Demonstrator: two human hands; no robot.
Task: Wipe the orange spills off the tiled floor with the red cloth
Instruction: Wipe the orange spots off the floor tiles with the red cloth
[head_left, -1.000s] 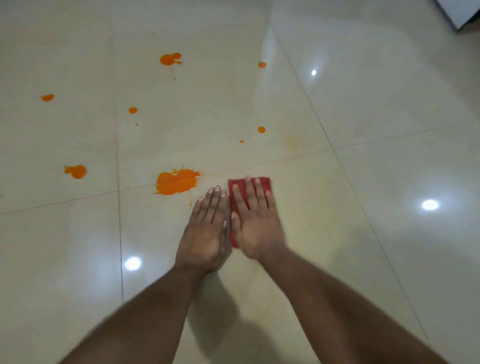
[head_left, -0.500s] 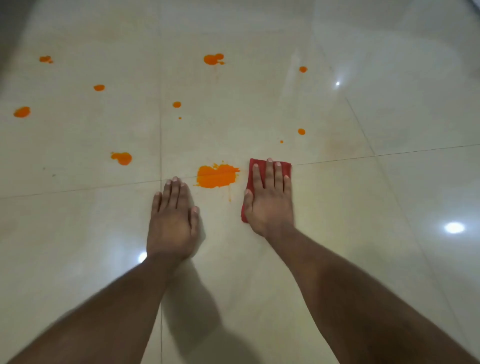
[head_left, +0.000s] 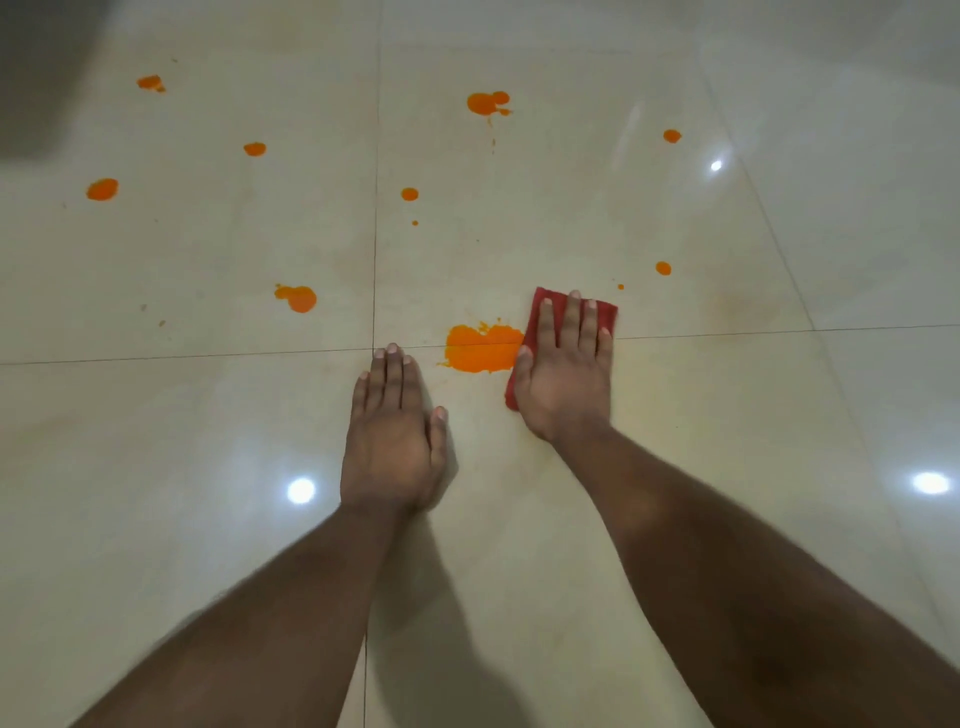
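My right hand (head_left: 569, 371) lies flat with straight fingers on the folded red cloth (head_left: 605, 313), pressing it onto the glossy cream tiled floor (head_left: 519, 234). The cloth's left edge touches the largest orange spill (head_left: 480, 351), which straddles a grout line. My left hand (head_left: 395, 431) rests flat on the bare floor, just left of and below that spill. Several smaller orange spots lie farther out: a blob (head_left: 298, 299) to the left, a double blob (head_left: 485, 103) at the top, and dots (head_left: 663, 268) to the cloth's upper right.
More orange spots sit at the far left (head_left: 102, 189) and upper left (head_left: 150, 83). A dark shadowed patch (head_left: 36, 78) fills the top left corner. Ceiling lights reflect as bright dots on the tiles (head_left: 930, 482).
My left hand has moved off to the left, away from my right hand, onto bare floor. The cloth under my right hand has slid to the edge of the large spill.
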